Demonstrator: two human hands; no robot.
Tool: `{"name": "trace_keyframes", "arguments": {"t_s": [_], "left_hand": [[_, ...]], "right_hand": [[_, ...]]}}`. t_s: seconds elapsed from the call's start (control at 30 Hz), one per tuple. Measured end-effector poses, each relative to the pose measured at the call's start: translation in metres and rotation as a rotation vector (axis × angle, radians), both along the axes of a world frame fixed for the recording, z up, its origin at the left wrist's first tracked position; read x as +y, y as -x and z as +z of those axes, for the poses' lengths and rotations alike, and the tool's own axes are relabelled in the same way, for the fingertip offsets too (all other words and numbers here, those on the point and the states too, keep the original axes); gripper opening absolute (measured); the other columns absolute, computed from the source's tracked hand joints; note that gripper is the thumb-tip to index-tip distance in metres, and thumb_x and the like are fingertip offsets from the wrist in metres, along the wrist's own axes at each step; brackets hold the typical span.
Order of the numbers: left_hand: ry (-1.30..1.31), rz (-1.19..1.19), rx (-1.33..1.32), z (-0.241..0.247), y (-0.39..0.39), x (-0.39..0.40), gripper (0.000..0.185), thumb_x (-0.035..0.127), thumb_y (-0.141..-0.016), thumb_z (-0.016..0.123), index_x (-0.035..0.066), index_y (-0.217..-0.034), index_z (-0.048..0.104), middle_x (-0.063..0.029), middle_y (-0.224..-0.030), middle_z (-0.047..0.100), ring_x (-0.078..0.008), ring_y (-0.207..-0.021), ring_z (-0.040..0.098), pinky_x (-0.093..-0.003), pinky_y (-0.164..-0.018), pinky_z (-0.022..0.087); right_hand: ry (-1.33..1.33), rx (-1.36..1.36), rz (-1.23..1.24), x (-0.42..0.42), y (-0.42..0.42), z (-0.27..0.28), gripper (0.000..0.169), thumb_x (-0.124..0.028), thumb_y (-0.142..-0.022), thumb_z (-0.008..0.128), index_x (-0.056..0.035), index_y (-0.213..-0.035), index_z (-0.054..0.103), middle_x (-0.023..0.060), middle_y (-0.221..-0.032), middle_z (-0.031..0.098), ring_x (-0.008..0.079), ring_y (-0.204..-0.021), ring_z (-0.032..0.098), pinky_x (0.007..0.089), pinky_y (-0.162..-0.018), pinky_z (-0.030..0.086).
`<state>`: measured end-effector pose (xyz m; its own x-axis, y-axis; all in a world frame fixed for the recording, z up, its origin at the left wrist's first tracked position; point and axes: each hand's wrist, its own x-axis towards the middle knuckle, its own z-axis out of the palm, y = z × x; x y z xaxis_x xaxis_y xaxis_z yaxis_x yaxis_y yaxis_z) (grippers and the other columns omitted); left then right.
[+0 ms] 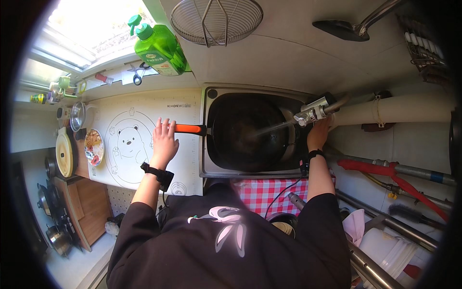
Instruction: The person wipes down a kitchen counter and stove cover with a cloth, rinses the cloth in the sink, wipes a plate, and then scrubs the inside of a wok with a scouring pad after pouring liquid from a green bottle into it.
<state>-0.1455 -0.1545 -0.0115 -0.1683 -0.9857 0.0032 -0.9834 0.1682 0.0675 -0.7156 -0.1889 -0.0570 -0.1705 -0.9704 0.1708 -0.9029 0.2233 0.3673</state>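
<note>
A dark wok [249, 133] sits in the stainless steel sink [204, 169], its orange and black handle [189, 129] reaching left over the white mat. My left hand [165, 141] is on the end of that handle, fingers across it and thumb on the near side. Water runs from the metal faucet [309, 116] into the wok. My right hand [319, 133] is up at the faucet's near side, beyond the sink's right end. Its fingertips are hidden behind the faucet, so its grip is not visible. The bottom of the wok is dark and wet.
A bear-printed mat [126, 169] covers the counter on the left, with a patterned plate [94, 147] at its edge. A green pump bottle [160, 50] and scissors [137, 74] are on the windowsill. A wire strainer [216, 21] and a spatula [339, 29] hang on the wall.
</note>
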Motion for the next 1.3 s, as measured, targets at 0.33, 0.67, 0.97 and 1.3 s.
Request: {"name": "trace_keyframes", "arguments": {"t_s": [0.33, 0.67, 0.97, 1.3], "left_hand": [[0.013, -0.009, 0.005, 0.001, 0.0, 0.0, 0.066, 0.011, -0.072, 0.066, 0.008, -0.134, 0.047, -0.0166, -0.139, 0.043, -0.0404, -0.139, 0.03, -0.0507, -0.107, 0.033], [-0.038, 0.006, -0.051, -0.003, -0.006, 0.002, 0.069, 0.015, -0.073, 0.071, 0.008, -0.136, 0.044, -0.0159, -0.14, 0.041, -0.0399, -0.139, 0.028, -0.0518, -0.11, 0.03], [-0.142, -0.107, -0.186, 0.004, 0.01, -0.04, 0.026, 0.008, -0.075, 0.064, 0.006, -0.1, 0.057, -0.0104, -0.1, 0.064, -0.0286, -0.107, 0.058, -0.0485, -0.1, 0.039], [-0.272, -0.245, -0.065, 0.012, -0.002, -0.059, 0.013, 0.007, -0.078, 0.062, 0.012, -0.089, 0.067, -0.009, -0.074, 0.067, -0.0324, -0.075, 0.068, -0.0447, -0.066, 0.054]], "right_hand": [[-0.011, 0.041, -0.01, -0.003, 0.008, -0.013, 0.048, -0.009, -0.093, 0.04, 0.0085, -0.137, 0.045, 0.0215, -0.149, 0.038, 0.0343, -0.144, 0.024, 0.0396, -0.12, 0.017], [0.424, -0.583, -0.031, -0.027, -0.011, 0.006, 0.04, -0.005, -0.089, 0.045, 0.0085, -0.126, 0.051, 0.0268, -0.131, 0.051, 0.0407, -0.124, 0.046, 0.0451, -0.107, 0.035], [-0.033, -1.035, -0.312, 0.003, -0.033, -0.053, 0.025, -0.027, -0.093, 0.055, -0.0029, -0.099, 0.061, 0.0166, -0.087, 0.064, 0.0333, -0.076, 0.062, 0.0448, -0.067, 0.05], [0.073, -1.941, -0.766, 0.009, -0.033, -0.043, 0.027, -0.036, -0.096, 0.06, -0.0098, -0.091, 0.057, -0.0004, -0.072, 0.05, 0.0101, -0.051, 0.037, 0.0258, -0.043, 0.028]]}}
